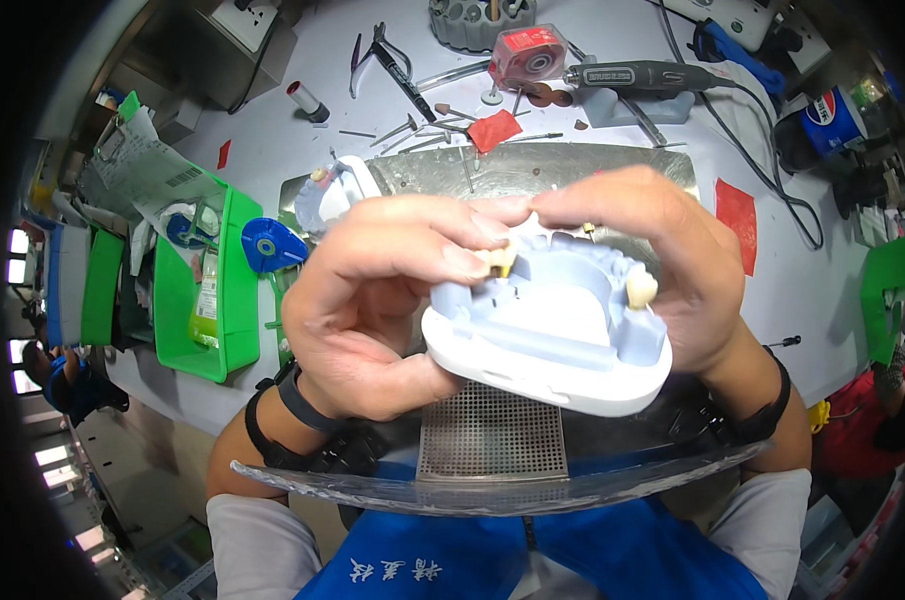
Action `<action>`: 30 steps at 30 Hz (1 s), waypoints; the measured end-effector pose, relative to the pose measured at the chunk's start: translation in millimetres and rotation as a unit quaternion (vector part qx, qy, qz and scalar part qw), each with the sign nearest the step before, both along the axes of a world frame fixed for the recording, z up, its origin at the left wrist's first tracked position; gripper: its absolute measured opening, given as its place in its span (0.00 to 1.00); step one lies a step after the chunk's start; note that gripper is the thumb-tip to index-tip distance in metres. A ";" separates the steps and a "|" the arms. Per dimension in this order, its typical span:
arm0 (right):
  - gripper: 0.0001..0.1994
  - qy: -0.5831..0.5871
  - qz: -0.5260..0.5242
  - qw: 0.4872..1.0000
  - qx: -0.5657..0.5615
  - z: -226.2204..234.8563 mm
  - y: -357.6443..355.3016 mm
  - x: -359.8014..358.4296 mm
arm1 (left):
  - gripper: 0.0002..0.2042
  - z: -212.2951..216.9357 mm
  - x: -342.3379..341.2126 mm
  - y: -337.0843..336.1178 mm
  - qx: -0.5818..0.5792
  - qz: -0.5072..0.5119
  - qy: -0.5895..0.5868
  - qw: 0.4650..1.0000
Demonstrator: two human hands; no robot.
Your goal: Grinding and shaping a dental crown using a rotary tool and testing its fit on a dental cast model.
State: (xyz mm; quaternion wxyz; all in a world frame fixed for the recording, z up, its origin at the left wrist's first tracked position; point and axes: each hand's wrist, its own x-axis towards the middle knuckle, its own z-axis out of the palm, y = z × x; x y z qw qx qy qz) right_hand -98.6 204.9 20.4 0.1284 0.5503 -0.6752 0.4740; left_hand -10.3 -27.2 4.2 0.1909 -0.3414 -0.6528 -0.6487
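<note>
Between both hands I hold a grey dental model [572,340] on a white horseshoe-shaped base, tilted so its back faces me. My left hand [382,290] is closed on its left side, thumb under the base and fingers at a yellowish tooth crown [499,262]. My right hand [662,240] wraps round the right and far side, its fingertips meeting the left ones over the front teeth. Another ivory crown [641,287] sits on the model's right end. Beyond my left hand a second dental model [334,195] rests on the metal plate.
A handpiece [642,76] lies on its stand at the far right, its cable curving down. Burs, pliers [392,65] and a red tape dispenser [528,55] lie at the back. A green bin [234,300] stands left. A clear shield edge [502,492] crosses below my hands, above a perforated grille [492,435].
</note>
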 end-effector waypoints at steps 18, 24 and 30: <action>0.21 0.084 -0.036 0.995 -0.042 -1.6 -2.1 8.9 | 0.26 3.7 16.8 14.2 -0.095 0.106 -0.039 0.989; 0.20 0.076 -0.034 0.996 -0.035 0.0 -0.4 9.1 | 0.26 6.9 17.0 10.9 -0.116 0.105 -0.039 0.987; 0.19 0.032 -0.025 0.999 -0.001 4.1 3.6 12.7 | 0.30 13.3 23.7 11.0 -0.147 0.113 -0.090 0.979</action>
